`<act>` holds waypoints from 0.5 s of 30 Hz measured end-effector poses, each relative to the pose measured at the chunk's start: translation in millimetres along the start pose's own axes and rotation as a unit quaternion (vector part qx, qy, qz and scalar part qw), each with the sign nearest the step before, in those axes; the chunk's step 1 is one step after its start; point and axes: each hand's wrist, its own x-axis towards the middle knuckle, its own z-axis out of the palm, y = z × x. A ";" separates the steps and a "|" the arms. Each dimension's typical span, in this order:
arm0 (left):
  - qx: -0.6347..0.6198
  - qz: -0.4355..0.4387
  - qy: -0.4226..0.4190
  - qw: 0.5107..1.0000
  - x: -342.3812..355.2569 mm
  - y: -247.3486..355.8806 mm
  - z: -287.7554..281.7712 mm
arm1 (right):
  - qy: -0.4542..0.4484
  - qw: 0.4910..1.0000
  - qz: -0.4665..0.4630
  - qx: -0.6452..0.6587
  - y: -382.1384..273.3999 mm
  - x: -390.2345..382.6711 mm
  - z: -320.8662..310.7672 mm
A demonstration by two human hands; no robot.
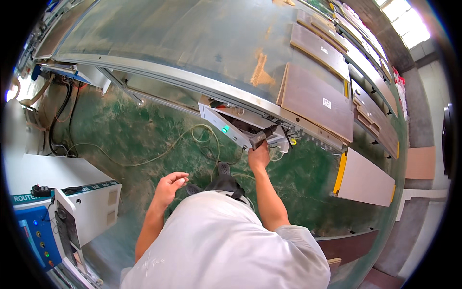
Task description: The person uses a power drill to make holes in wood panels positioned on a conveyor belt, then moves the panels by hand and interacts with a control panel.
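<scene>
My right hand (260, 157) is wrapped round a dark grey pistol-shaped tool (260, 137). The tool's black front end points up and to the right, beside the edge of the machine table. A white box (226, 129) with an open top and a green light on its side hangs under that edge, close to the tool. My left hand (172, 187) hovers in front of my body with its fingers loosely bent and apart, and nothing shows in it. Exactly what kind of tool I hold is not plain.
Brown panels (317, 103) with white labels lie on the table's right part. A pale board (364, 178) with yellow edging is at the right. A thin hose (144, 164) loops over the green floor. At the lower left stands a white cabinet with a blue control panel (39, 236).
</scene>
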 end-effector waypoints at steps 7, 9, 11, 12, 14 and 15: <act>0.080 -0.054 0.003 0.995 -8.5 -0.5 17.9 | 0.089 0.987 0.019 0.136 -19.0 83.8 48.0; 0.080 -0.069 0.012 0.994 -11.4 2.4 24.4 | 0.089 0.986 -0.001 0.141 -18.4 99.4 58.0; 0.062 -0.100 0.022 0.993 -10.9 13.1 37.1 | 0.111 0.988 -0.038 0.102 -6.4 119.3 70.0; 0.067 -0.100 0.024 0.992 -9.7 11.8 38.0 | 0.110 0.988 -0.037 0.106 -11.5 120.2 72.0; 0.052 -0.103 0.050 0.992 -8.9 8.0 41.8 | 0.133 0.991 -0.030 -0.014 -27.0 115.0 58.3; 0.051 -0.112 0.056 0.991 -6.8 7.2 45.9 | 0.122 0.992 -0.012 -0.042 -26.3 118.3 58.1</act>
